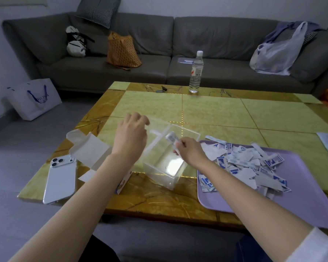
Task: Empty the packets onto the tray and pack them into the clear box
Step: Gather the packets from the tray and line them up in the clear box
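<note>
Table (216,110): right hand (190,151) pinches packets (171,138), pointing up-left.

Grey sofa (159,59) against pale wall (159,4), grey floor (27,144), yellow marble-patterned bench (206,108) in front; even indoor light.

Clear box (165,167) mid-table (216,110), toward near edge. Tray (301,195) just right of it, packets (242,165) heaped on tray. Carton (91,150) just left of box; phone (60,179) left of carton, at table corner. Bottle (196,72) at far edge. Sofa (150,72) behind table. Right hand (189,150), pinching packets, over box; left hand (130,137) at box's left wall.
</note>
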`<action>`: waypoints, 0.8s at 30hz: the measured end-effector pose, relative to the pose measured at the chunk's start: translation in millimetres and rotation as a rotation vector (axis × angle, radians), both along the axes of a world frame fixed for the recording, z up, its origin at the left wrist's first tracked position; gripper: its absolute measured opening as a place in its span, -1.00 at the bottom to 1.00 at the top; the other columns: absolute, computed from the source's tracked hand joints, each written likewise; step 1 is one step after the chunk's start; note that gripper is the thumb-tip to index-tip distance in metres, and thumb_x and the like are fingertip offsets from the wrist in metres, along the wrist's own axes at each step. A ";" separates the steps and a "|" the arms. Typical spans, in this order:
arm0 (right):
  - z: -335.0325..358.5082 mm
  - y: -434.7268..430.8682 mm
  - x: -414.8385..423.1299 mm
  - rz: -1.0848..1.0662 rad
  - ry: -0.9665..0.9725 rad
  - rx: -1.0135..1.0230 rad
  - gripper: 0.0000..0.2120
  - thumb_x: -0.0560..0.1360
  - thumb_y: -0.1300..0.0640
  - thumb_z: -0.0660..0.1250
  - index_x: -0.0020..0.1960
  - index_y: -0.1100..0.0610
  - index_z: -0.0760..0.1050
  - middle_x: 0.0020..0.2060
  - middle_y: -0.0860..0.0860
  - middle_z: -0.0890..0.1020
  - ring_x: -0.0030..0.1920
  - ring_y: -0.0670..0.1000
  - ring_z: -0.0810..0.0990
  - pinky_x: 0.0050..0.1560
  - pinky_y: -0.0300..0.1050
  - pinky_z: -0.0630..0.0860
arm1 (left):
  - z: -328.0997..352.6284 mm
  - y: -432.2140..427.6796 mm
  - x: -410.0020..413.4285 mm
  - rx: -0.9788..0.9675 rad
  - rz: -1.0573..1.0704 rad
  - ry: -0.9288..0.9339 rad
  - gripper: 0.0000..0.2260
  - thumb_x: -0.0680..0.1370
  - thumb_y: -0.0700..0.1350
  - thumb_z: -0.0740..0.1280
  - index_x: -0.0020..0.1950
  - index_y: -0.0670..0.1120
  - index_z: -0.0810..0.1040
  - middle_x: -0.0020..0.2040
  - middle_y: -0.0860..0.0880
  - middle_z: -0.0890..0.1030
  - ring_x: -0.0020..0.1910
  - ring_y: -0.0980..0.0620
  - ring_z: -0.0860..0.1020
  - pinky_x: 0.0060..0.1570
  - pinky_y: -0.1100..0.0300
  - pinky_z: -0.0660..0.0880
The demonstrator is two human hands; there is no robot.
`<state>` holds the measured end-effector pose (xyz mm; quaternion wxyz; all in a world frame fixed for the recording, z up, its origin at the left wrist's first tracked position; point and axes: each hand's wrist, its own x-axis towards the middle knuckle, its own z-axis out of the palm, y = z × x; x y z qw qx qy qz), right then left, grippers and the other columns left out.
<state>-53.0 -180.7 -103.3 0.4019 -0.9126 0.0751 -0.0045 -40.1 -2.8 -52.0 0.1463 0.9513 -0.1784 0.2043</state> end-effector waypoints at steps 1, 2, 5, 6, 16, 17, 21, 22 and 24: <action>-3.1 -2.4 -1.6 -0.007 0.010 0.003 -0.73 0.57 0.13 0.09 -0.24 0.19 0.42 -0.21 0.04 0.63 -0.22 0.03 0.55 -0.32 -0.18 0.31 | -4.8 -2.9 -6.6 -0.002 -0.051 0.077 -0.80 0.57 -0.19 0.24 0.18 -0.06 0.47 0.19 -0.03 0.45 0.15 -0.03 0.41 0.06 0.13 0.41; -3.8 -3.9 -3.0 -0.011 0.012 0.021 -0.73 0.56 0.15 0.09 -0.20 0.24 0.46 -0.22 0.04 0.63 -0.25 -0.01 0.56 -0.30 -0.18 0.34 | -11.3 -5.6 -12.9 0.022 -0.094 0.177 -0.80 0.57 -0.17 0.24 0.18 -0.05 0.47 0.18 -0.02 0.44 0.15 -0.03 0.41 0.03 0.11 0.44; -1.2 -6.0 -5.5 -0.014 0.020 0.093 -0.73 0.57 0.16 0.11 -0.03 0.31 0.51 -0.21 0.06 0.64 -0.26 -0.06 0.60 -0.18 -0.16 0.46 | -33.8 -8.5 -27.3 0.190 -0.137 0.422 -0.79 0.56 -0.13 0.26 0.20 0.00 0.46 0.18 -0.01 0.41 0.19 -0.04 0.38 0.01 0.10 0.43; 0.3 -6.2 -6.2 -0.010 0.023 0.095 -0.73 0.58 0.15 0.11 -0.01 0.30 0.51 -0.21 0.05 0.63 -0.24 -0.04 0.61 -0.15 -0.15 0.47 | -39.7 -7.1 -29.1 0.213 -0.131 0.464 -0.79 0.56 -0.13 0.27 0.19 0.00 0.46 0.18 -0.01 0.42 0.20 -0.04 0.37 0.01 0.08 0.44; 6.4 22.2 24.4 0.128 0.186 -0.262 -0.65 0.57 0.21 0.09 -0.39 0.14 0.18 -0.43 0.05 0.31 -0.38 0.05 0.33 -0.44 -0.19 0.18 | -62.2 21.3 -15.4 0.044 -0.050 0.439 -0.75 0.60 -0.28 0.15 0.20 -0.10 0.51 0.17 -0.04 0.45 0.16 -0.05 0.44 0.07 0.13 0.45; 3.7 29.0 30.0 0.162 0.240 -0.341 -0.65 0.56 0.23 0.12 -0.40 0.14 0.18 -0.44 0.05 0.30 -0.40 0.04 0.33 -0.46 -0.21 0.16 | -61.9 21.8 -15.6 0.033 -0.048 0.445 -0.76 0.62 -0.23 0.14 0.23 -0.11 0.50 0.21 -0.04 0.45 0.21 -0.06 0.42 0.12 0.15 0.40; -8.6 54.1 43.1 0.286 0.408 -0.590 -0.71 0.54 0.25 0.21 -0.35 0.21 0.33 -0.23 0.12 0.52 -0.09 0.14 0.52 -0.38 -0.19 0.28 | -54.5 18.3 -24.8 0.039 -0.050 0.514 -0.65 0.63 -0.03 0.12 0.38 -0.13 0.39 0.42 -0.07 0.33 0.40 -0.02 0.26 0.33 0.20 0.18; -10.4 57.8 45.4 0.304 0.440 -0.615 -0.75 0.55 0.22 0.21 -0.30 0.24 0.39 -0.12 0.15 0.57 -0.01 0.15 0.56 -0.30 -0.19 0.33 | -53.0 18.4 -26.6 0.046 -0.054 0.528 -0.61 0.63 0.00 0.12 0.41 -0.13 0.35 0.46 -0.07 0.27 0.44 -0.02 0.20 0.36 0.18 0.14; -11.2 61.8 46.8 0.317 0.489 -0.610 -0.74 0.56 0.16 0.24 -0.29 0.22 0.43 -0.15 0.13 0.60 -0.07 0.12 0.59 -0.29 -0.16 0.38 | -51.8 18.7 -28.8 0.065 -0.063 0.536 -0.56 0.62 0.03 0.13 0.45 -0.12 0.29 0.50 -0.07 0.20 0.48 0.00 0.13 0.40 0.18 0.08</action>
